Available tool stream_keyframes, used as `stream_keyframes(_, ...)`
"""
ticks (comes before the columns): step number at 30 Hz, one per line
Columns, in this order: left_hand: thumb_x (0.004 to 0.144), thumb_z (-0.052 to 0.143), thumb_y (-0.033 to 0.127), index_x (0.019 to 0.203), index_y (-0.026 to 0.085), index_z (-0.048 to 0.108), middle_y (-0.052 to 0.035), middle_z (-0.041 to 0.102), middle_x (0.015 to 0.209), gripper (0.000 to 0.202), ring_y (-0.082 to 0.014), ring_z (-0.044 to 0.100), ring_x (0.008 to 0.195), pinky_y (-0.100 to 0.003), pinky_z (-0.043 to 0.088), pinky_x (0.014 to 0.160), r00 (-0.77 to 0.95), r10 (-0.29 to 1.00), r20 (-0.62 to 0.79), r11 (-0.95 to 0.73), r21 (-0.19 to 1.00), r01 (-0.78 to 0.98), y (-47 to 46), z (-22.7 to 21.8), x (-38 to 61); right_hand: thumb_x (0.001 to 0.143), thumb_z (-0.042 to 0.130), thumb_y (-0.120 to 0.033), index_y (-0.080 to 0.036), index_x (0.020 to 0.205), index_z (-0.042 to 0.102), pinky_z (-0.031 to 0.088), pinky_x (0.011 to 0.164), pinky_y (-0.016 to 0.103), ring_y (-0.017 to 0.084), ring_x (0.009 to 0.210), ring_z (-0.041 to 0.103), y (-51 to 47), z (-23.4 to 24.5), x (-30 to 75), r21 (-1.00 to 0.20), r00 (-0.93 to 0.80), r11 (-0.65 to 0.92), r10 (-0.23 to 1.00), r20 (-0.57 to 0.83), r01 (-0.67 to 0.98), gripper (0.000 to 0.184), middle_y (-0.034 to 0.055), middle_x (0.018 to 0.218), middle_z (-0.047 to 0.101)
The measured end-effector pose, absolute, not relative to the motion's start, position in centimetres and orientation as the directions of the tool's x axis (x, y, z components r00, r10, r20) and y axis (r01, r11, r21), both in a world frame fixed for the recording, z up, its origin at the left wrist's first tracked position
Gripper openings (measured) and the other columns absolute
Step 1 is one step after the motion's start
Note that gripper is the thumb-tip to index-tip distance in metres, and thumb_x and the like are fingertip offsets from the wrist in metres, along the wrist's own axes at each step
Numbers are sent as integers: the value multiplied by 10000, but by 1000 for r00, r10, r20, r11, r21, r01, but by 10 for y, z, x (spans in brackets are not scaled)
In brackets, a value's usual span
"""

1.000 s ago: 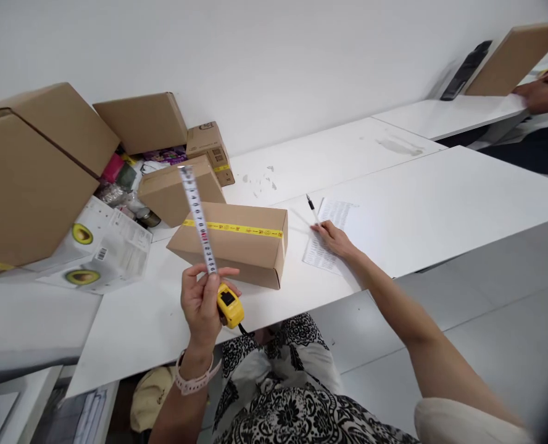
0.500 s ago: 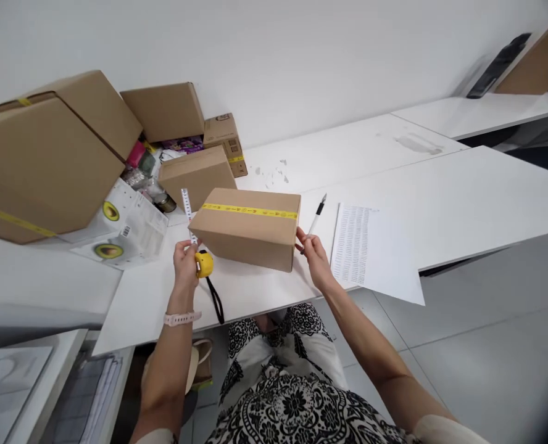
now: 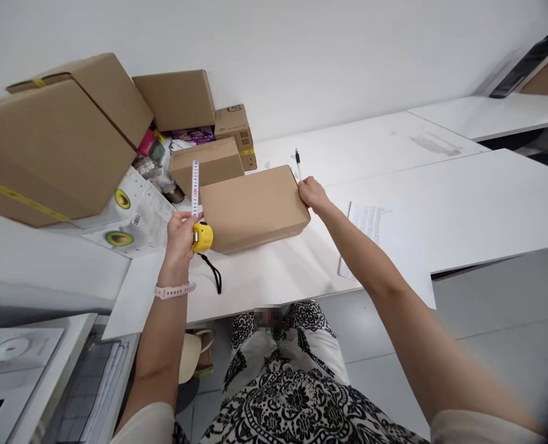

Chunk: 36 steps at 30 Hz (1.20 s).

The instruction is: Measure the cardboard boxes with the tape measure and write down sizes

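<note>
A plain brown cardboard box lies on the white table in front of me. My left hand is closed round a yellow tape measure, held at the box's left end with its white blade sticking upward. Its black strap trails onto the table. My right hand presses on the box's far right corner while gripping a pen that points up past the box.
Several larger cardboard boxes and white avocado-printed packages crowd the left. A printed sheet overhangs the table's front edge on the right. More white tables stretch right.
My right hand picked up the pen and tipped the box over, so its yellow tape strip no longer shows. The left hand brought the tape measure down to the box's left end.
</note>
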State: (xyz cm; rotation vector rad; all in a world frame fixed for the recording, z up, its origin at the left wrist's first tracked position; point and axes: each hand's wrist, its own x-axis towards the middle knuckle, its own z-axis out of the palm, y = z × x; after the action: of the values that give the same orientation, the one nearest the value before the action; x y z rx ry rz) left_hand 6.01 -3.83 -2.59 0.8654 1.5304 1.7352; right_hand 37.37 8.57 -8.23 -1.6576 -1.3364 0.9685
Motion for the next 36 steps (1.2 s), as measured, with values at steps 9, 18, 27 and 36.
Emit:
stream_keyframes(9, 747, 758, 322, 823, 238, 574, -24, 669, 567, 216, -140, 499, 352, -223, 355, 341, 74, 996, -51, 47, 998, 49, -120, -5, 96, 953, 545, -535, -282, 937, 495, 457, 559, 270, 125, 598, 479, -24, -43, 379, -937, 186, 331, 933, 307, -110, 259, -32, 707, 456)
stream_keyframes(18, 740, 714, 178, 728, 237, 640, 28, 622, 524, 95, -134, 512, 445, -220, 332, 492, 142, 961, 236, -275, 816, 508, -112, -22, 123, 767, 715, -702, -265, 808, 491, 178, 414, 258, 80, 443, 248, -51, -52, 373, -968, 97, 145, 987, 127, -204, 493, -81, 547, 287)
stream_keyframes(27, 843, 641, 409, 855, 218, 553, 3, 699, 698, 211, -134, 585, 542, -236, 432, 513, 438, 868, -233, -74, 812, 579, -46, 28, 94, 705, 722, -759, -214, 681, 516, 153, 426, 266, 61, 438, 199, -20, -29, 354, -962, -8, 136, 990, 142, -237, 583, -92, 508, 247)
stream_keyframes(36, 719, 747, 434, 731, 219, 558, 10, 612, 587, 286, -132, 508, 509, -253, 345, 484, 178, 977, -114, -57, 672, 738, 24, 29, 58, 847, 641, -677, -232, 641, 382, 202, 473, 264, 89, 502, 262, 63, -38, 364, -988, 95, 93, 990, 104, 122, 554, -65, 542, 309)
